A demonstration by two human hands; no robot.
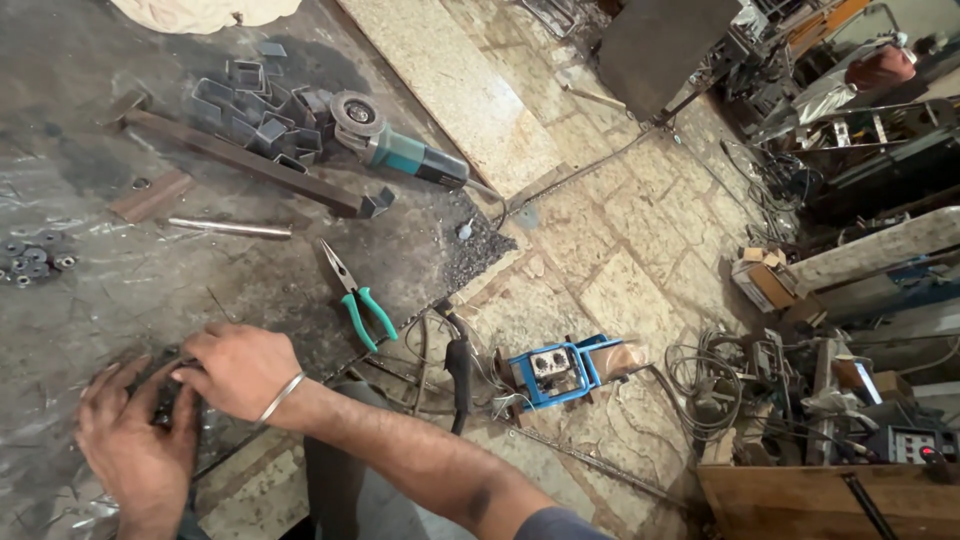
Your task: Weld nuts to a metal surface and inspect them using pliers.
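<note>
Hands work together at bench edge: left hand point(130, 440) and right hand point(240, 368) both curled around small dark metal part point(165, 395); green-handled pliers point(355, 292) and teal angle grinder point(395, 145) lie unused. Progress unclear.

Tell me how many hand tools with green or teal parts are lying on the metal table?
2. The teal angle grinder lies near the table's far edge beside cut steel tube pieces. The green-handled pliers lie nearer, just beyond the right hand. Others may be hidden.
</note>
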